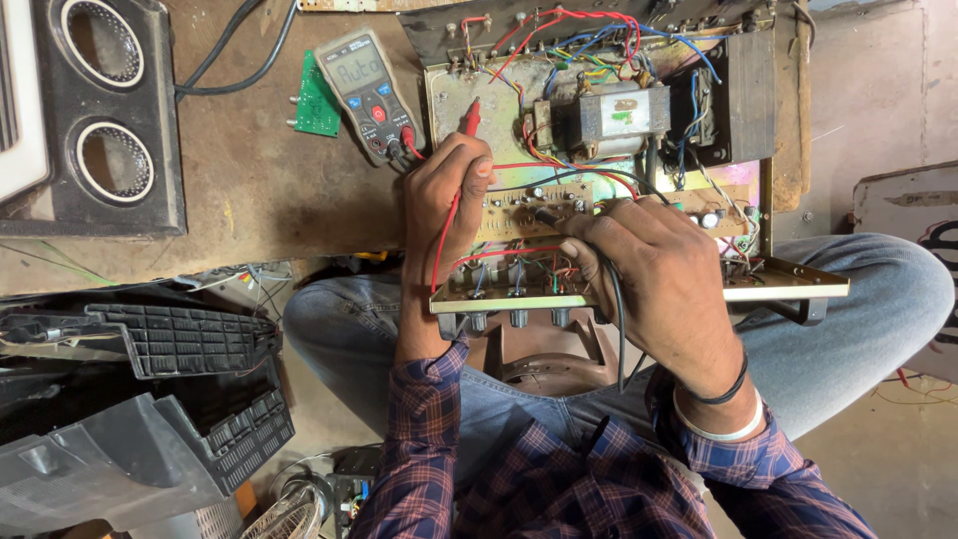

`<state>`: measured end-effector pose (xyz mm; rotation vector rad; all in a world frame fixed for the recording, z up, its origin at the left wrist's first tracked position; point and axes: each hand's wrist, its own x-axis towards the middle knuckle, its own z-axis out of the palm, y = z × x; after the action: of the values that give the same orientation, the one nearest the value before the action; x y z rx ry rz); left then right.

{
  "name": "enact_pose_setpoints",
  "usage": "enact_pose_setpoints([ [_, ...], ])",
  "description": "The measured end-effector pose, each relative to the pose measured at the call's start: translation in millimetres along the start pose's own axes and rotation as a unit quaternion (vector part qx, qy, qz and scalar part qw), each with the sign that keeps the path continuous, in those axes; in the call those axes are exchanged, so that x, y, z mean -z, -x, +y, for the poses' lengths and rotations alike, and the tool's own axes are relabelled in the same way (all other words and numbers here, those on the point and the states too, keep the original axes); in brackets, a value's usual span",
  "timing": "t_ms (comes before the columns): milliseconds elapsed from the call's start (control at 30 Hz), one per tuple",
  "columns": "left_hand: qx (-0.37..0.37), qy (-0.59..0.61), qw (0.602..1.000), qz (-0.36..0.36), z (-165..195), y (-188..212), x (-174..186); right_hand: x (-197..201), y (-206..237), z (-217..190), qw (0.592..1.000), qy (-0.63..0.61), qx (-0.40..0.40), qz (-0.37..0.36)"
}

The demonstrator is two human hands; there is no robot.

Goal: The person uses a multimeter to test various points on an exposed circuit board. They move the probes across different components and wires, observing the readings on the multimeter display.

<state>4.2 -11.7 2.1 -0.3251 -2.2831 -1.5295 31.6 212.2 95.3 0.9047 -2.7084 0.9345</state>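
An open amplifier chassis (639,294) rests on the bench edge and over my lap, showing a circuit board (519,205), a transformer (611,118) and coloured wires. My left hand (444,195) is shut on a red test probe (467,120), its tip pointing up over the chassis plate. My right hand (654,265) grips a black test probe (547,215) whose tip touches the circuit board. Red and black leads run back to a grey multimeter (367,90) lying on the brown bench, just left of the chassis.
A small green circuit board (317,102) lies beside the multimeter. A black speaker box (95,110) stands at the bench's left. Dark plastic casings and grilles (170,399) are piled on the floor at left. My knees in jeans (858,289) sit under the chassis.
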Motion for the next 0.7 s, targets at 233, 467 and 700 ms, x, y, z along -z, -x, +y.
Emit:
enact_pose_setpoints([
  [233, 0.001, -0.006, 1.000, 0.002, 1.5, 0.3, 0.4, 1.8, -1.6, -0.4, 1.000, -0.029, -0.004, -0.011],
  [467, 0.000, -0.004, 1.000, -0.001, 2.3, -0.6, 1.6, 1.0, -2.1, -1.0, 1.000, -0.021, -0.006, -0.004],
  [700, -0.009, -0.014, 1.000, 0.002, -1.6, -0.2, 0.4, -0.7, 0.4, -2.0, 1.000, -0.002, -0.012, 0.020],
])
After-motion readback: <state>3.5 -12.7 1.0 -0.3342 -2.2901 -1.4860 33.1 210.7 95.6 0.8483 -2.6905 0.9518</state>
